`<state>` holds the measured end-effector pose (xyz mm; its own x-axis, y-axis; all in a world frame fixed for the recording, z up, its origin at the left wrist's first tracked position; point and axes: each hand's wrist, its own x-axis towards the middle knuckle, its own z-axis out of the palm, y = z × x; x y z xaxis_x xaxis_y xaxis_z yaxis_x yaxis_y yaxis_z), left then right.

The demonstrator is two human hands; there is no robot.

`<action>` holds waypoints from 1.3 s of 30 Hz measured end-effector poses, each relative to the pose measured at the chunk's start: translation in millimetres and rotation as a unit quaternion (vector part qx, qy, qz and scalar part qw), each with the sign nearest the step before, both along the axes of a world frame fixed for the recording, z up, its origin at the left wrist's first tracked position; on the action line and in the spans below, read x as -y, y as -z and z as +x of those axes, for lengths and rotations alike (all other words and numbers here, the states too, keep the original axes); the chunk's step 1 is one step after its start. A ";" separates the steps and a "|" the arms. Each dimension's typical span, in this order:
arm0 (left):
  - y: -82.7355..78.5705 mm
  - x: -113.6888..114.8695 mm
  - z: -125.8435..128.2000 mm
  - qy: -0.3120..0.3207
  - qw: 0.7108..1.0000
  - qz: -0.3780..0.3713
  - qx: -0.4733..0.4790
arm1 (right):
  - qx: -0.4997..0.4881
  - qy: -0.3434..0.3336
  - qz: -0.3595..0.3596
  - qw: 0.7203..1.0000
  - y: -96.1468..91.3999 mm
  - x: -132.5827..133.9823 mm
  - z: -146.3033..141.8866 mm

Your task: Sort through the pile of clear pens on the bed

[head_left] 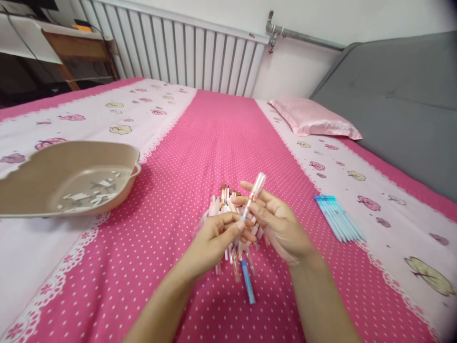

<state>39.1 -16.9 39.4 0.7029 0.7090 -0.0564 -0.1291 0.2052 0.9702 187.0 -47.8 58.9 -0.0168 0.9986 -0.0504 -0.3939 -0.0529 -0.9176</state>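
Note:
A slim pen [258, 183] with a clear pinkish cap is tilted up and away between my two hands. My left hand [214, 238] pinches its lower end between thumb and fingers. Around its middle, just below the cap, the thumb and fingers of my right hand [280, 221] are closed. Under both hands lies a loose heap of pens [214, 206], mostly pink and white, partly hidden by my fingers. A blue pen [247, 282] sticks out of the heap toward me.
Several light blue pens [337, 219] lie side by side at the right. A beige basin [85, 155] holding white and grey scraps [103, 183] stands at the left. All rest on a pink dotted bedspread [221, 124]. Farther back are a pink pillow [314, 116] and a radiator [178, 47].

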 end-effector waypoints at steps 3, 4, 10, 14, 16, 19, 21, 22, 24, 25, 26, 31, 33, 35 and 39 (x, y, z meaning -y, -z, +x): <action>-0.3 0.4 0.0 0.003 1.000 0.011 0.000 | 0.016 0.017 -0.006 1.000 1.6 -1.2 0.8; 0.1 0.4 0.0 0.003 1.000 0.010 0.001 | 0.022 0.024 -0.010 0.999 2.6 -1.5 1.0; 5.7 -0.3 0.5 -0.008 1.000 -0.015 -0.002 | 0.063 0.074 0.006 0.995 9.9 -2.9 0.3; 7.9 -1.0 0.8 0.007 1.000 -0.004 -0.002 | 0.086 0.099 0.012 0.991 10.6 -3.9 -1.7; 6.8 -1.2 0.3 0.011 1.000 0.001 0.002 | 0.079 0.085 0.014 0.993 8.6 -3.6 -2.1; 4.4 -1.9 -1.1 0.008 1.000 0.007 0.005 | 0.053 0.038 0.005 0.998 3.6 -2.1 -1.8; 3.5 -2.6 -2.1 0.006 1.000 0.010 0.007 | 0.038 0.016 -0.003 0.999 1.0 -1.0 -1.1; 3.4 -3.0 -2.5 0.006 1.000 0.014 0.006 | 0.034 0.012 -0.005 0.999 0.4 -0.7 -0.7; 3.4 -3.3 -2.9 0.012 1.000 0.019 0.003 | 0.035 0.017 -0.005 0.999 1.0 -0.6 0.3; 3.6 -3.3 -2.9 0.016 1.000 0.020 0.002 | 0.038 0.023 -0.003 0.999 2.0 -0.9 0.9; 3.8 -3.3 -2.8 0.018 1.000 0.022 0.003 | 0.042 0.030 -0.002 0.999 3.4 -1.2 1.5; 4.6 -2.1 -2.3 0.021 0.999 0.030 0.009 | 0.039 0.046 0.000 0.998 9.4 -2.3 3.7; 4.3 -1.7 -2.5 0.023 0.999 0.031 0.006 | 0.040 0.054 0.002 0.998 9.4 -2.4 3.3; 3.8 -1.7 -2.9 0.023 0.999 0.032 0.007 | 0.039 0.057 0.005 0.998 7.8 -2.2 2.4; 3.4 -2.6 -3.3 0.018 0.999 0.037 0.006 | 0.017 0.023 0.010 1.000 2.5 -1.1 1.4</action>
<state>35.8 -14.3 36.0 0.7286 0.6850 0.0041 -0.1350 0.1377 0.9812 188.5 -46.7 56.4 0.0301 0.9991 -0.0306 -0.3636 -0.0176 -0.9314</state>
